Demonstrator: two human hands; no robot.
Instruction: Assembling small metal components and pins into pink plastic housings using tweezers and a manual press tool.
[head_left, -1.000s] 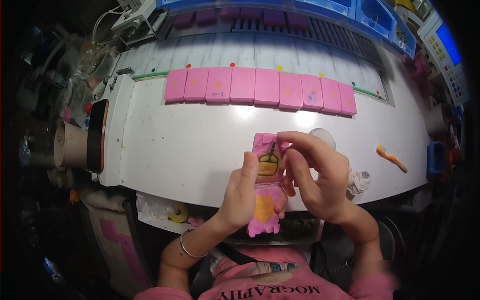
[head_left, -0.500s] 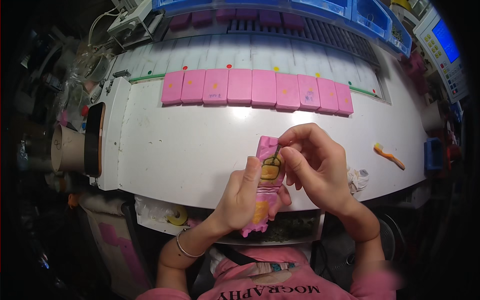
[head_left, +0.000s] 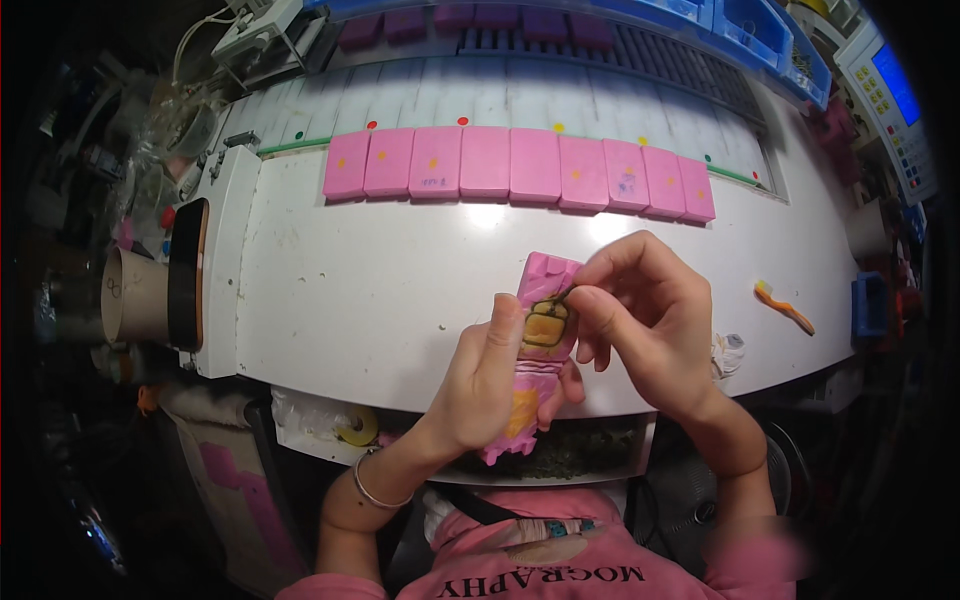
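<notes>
A pink rubber mold (head_left: 550,268) is bent open, its two halves hinged at a fold, in front of my body over the near table edge. Both halves have yellowish cavities. My left hand (head_left: 478,375) grips the mold, thumb along its left side and fingers behind it. In the upper half lies a thin dark green frame-shaped piece, probably wax (head_left: 548,318). Thumb and forefinger of my right hand (head_left: 650,320) are pinched at its stem, beside the mold's right edge. The fingertips hide how much of the stem they hold.
Pink blocks (head_left: 485,165) stand in a row across the table. An orange toothbrush (head_left: 787,308) and crumpled white cloth (head_left: 728,355) lie right. A phone (head_left: 188,275) and cardboard tube (head_left: 137,298) are left. An open drawer (head_left: 640,455) with green scraps sits below.
The pinch of my right hand has shifted slightly nearer along the mold, away from its far end. My left hand keeps its hold. The whole view has shifted slightly.
</notes>
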